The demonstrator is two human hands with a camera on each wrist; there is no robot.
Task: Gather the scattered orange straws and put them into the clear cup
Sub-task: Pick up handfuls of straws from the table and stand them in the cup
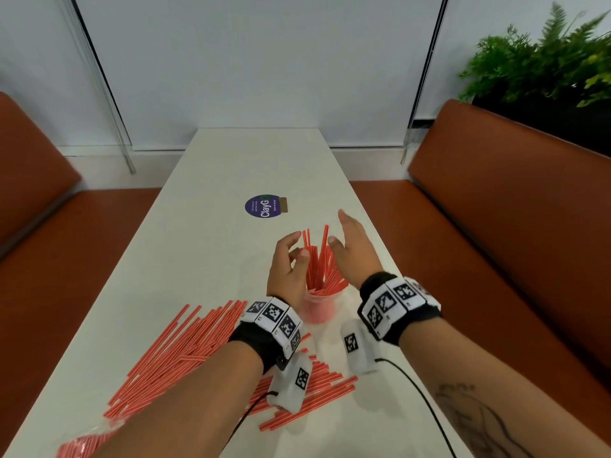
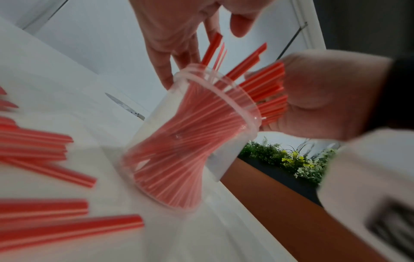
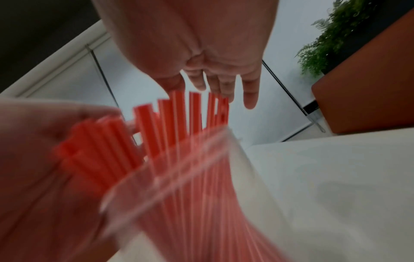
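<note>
A clear cup (image 1: pixel 318 307) stands on the white table (image 1: pixel 231 166), packed with orange straws (image 1: pixel 319 259) that fan out above its rim. My left hand (image 1: pixel 287 259) is at the left of the fan, fingers loosely curved and thumb near the straws, with no firm grip showing. My right hand (image 1: pixel 353 246) is at the right of it, fingers straight, palm against the straws. In the left wrist view the cup (image 2: pixel 190 138) sits below my left fingers (image 2: pixel 179 53), and straws lean on the right palm (image 2: pixel 325 97). Many loose straws (image 1: pixel 185 352) lie near my left forearm.
More loose straws (image 1: pixel 317 385) lie in front of the cup under my wrists. A plastic packet of straws (image 1: pixel 86 444) sits at the near left corner. A purple sticker (image 1: pixel 263 206) is farther along the table. Orange benches (image 1: pixel 496 226) flank it; a plant (image 1: pixel 545 61) stands at the right.
</note>
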